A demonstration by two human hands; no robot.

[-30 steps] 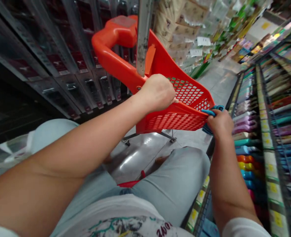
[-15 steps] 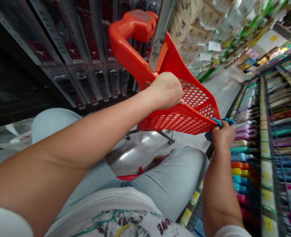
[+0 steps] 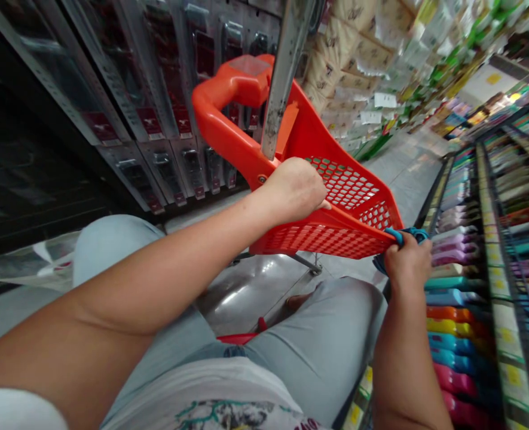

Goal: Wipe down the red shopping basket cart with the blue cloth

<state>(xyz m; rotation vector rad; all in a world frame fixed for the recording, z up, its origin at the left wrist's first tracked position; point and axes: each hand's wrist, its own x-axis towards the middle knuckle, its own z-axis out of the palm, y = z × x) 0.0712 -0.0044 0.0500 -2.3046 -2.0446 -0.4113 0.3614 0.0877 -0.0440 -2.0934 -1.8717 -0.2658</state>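
Left hand (image 3: 293,191): closed on rim (image 3: 363,227) of red plastic cart (image 3: 322,242), holding it tilted.
Right hand (image 3: 407,266): closed on same rim, pinching blue strap (image 3: 401,236).

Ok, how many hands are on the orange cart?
2: the left hand on the cart's mesh rim, the right hand at the rim's corner.

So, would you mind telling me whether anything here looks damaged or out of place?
The metal upright in front of the orange-red wheeled basket looks scuffed and worn along its face. A blue cloth is also bunched against the basket's rim by the right hand, an unusual spot for it.
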